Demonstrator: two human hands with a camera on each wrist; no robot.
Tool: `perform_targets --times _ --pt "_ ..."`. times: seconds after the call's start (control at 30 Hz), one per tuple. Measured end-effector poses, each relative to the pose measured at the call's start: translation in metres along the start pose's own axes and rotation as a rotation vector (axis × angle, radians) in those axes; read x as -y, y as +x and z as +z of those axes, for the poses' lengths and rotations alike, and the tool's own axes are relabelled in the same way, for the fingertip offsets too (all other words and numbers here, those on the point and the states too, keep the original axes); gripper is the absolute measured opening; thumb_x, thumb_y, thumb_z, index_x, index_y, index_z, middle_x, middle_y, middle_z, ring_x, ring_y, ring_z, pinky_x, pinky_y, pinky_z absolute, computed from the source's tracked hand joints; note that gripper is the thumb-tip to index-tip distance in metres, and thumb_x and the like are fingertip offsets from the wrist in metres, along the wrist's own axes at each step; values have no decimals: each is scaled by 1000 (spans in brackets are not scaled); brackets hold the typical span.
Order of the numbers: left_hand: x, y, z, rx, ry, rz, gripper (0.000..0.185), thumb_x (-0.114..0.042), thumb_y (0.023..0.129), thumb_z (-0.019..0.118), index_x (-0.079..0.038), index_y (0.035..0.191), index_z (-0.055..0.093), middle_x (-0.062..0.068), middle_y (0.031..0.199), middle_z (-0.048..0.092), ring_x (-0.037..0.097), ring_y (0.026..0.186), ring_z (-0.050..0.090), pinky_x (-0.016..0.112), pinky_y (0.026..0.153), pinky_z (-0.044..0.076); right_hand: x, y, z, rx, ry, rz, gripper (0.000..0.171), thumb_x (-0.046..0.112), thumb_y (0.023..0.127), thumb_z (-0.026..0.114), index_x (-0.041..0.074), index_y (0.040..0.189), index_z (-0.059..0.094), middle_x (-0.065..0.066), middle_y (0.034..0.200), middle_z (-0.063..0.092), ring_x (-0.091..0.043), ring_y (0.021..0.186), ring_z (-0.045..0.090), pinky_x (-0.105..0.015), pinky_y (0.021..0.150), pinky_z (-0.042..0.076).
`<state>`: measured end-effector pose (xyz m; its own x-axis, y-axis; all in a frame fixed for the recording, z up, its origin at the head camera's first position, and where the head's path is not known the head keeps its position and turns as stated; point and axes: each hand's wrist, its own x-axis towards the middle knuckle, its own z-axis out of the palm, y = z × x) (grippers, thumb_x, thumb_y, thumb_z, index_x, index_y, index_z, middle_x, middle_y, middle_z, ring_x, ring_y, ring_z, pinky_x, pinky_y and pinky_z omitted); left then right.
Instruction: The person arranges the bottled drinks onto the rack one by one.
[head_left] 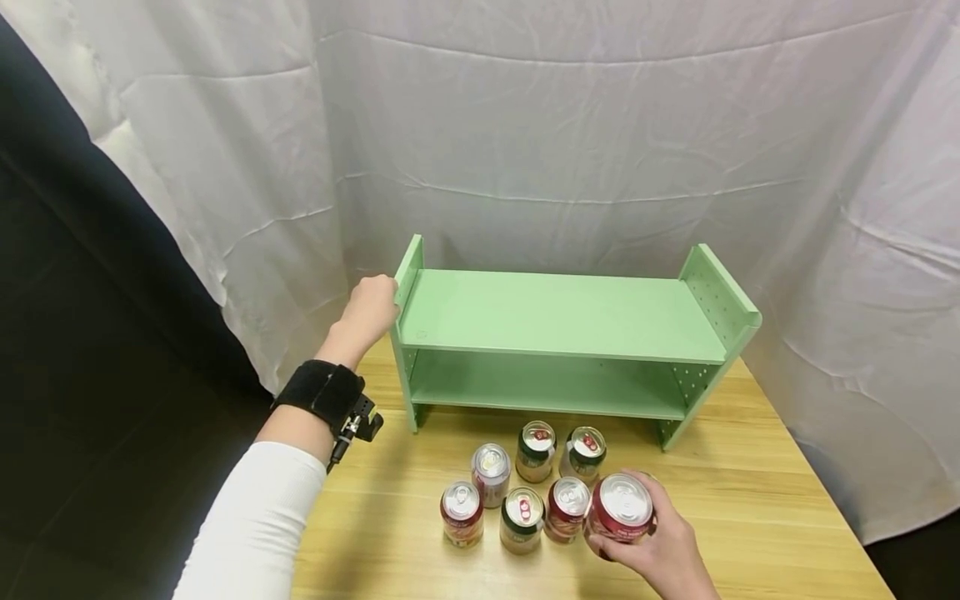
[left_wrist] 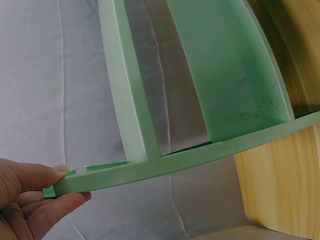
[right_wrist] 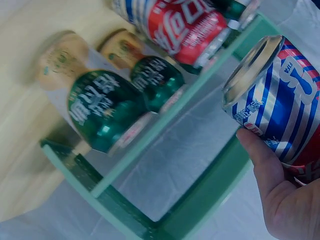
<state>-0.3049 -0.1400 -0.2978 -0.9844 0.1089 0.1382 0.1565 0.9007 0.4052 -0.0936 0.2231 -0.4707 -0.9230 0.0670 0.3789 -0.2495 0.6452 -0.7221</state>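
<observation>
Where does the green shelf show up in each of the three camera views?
Head: green shelf centre, on the table, left hand gripping its left end.
Left wrist: fills the frame, fingers pinching its edge.
Right wrist: behind the cans.
Shared landmark: the shelf's perforated side panel.

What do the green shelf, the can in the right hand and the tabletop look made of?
Green shelf: matte painted metal or plastic, hard to say; thin panels, perforated side.
Can: shiny metal, likely aluminium; silvery lid, printed wall.
Tabletop: light wood or wood-look laminate, with grain.
</observation>
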Motion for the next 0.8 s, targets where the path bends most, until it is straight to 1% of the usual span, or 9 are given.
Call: perform_targets --times 0.13,0.27,0.33,0.53,0.67,0.8 --pt "1 -1 -1 2 3 -1 9 6 84 49 0 77 50 9 70 44 23 66 43 30 57 36 7 4 -4 0 10 -16 85 14 47 94 6 122 53 -7 104 66 3 89 57 -12 72 48" --pt "1 -2 -1 3 1 -2 9 6 83 49 0 78 51 9 71 45 23 66 44 30 58 37 12 8 -8 -5 -10 -38 85 13 47 93 5 121 53 -7 103 67 3 89 57 -10 73 46" --pt "1 -2 -2 4 -2 -6 8 6 83 50 0 78 52 9 71 47 23 66 45 30 58 37 14 11 -10 -4 -21 -36 84 14 47 94 6 121 53 -6 102 67 2 89 57 -12 73 48" --pt "2 -1 -1 1 7 -6 8 6 84 50 0 79 52 9 71 47 23 66 45 30 57 37 20 23 -16 16 -67 -16 85 22 50 93 9 123 52 -5 102 68 -5 88 60 -27 70 52" --pt "2 -2 -1 12 -10 -11 9 6 84 49 0 78 51 8 70 45 22 65 44 29 57 36 22 32 -21 15 -98 -29 86 20 50 93 9 124 51 -7 101 68 -10 87 61 -28 68 53" --pt "1 -3 0 16 -19 -16 11 6 84 50 -2 76 49 8 69 43 22 65 43 29 57 35 23 39 -25 13 -104 -36 88 19 49 93 8 125 50 -9 101 68 -12 87 61 -28 69 53"
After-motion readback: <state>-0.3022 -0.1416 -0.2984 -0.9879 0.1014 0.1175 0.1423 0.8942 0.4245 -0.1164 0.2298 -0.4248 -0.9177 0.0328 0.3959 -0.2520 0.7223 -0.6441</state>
